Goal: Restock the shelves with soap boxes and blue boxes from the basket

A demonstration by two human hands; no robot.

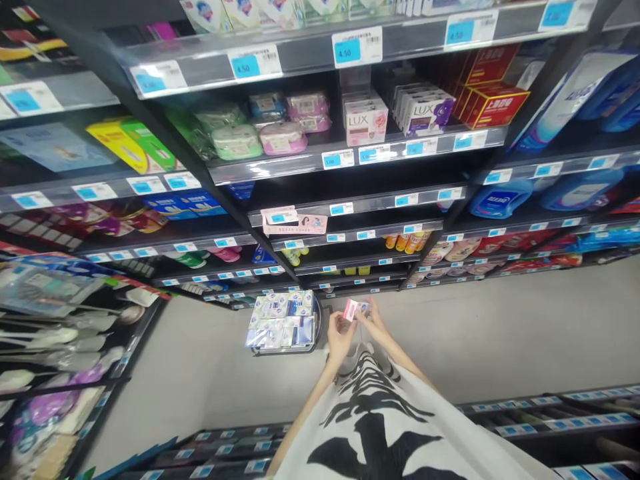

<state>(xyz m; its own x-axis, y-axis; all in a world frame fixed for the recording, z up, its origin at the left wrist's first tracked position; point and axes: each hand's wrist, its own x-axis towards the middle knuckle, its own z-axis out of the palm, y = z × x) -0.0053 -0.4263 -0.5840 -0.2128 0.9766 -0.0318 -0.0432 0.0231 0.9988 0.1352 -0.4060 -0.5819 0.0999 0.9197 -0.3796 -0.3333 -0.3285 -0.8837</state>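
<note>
Grip: both hands closed on one small pink-and-white box (351,309), held between them in front of the body. Left hand (340,333) has fingers curled round the box's left end, thumb side up. Right hand (371,319) pinches the right end with its fingertips. The print on the box is too small to read. The box is off every shelf, in the air over the floor, and just right of the basket.

Both forearms are bare and rise from a white garment with black stripes (380,427) at the near edge.

Just left of the left hand: a round dark shopping basket (319,328) standing on the pale grey floor (500,327). It is filled with flat white-and-blue packs (280,321) laid in rows.

Far side, shelving run facing the person:
- Centre bay: pink LUX soap boxes (366,120), with white-and-purple LUX boxes (425,110) to their right and red cartons (493,100) further right.
- Same shelf, left part: green soap cases (236,141) and pink soap cases (283,138).
- Shelf edges carry blue-and-white price tags (357,48), several reading 4.50.
- Right bay: large blue bottles (500,199).

Left: a rack of hanging kitchen utensils (60,327).
</note>
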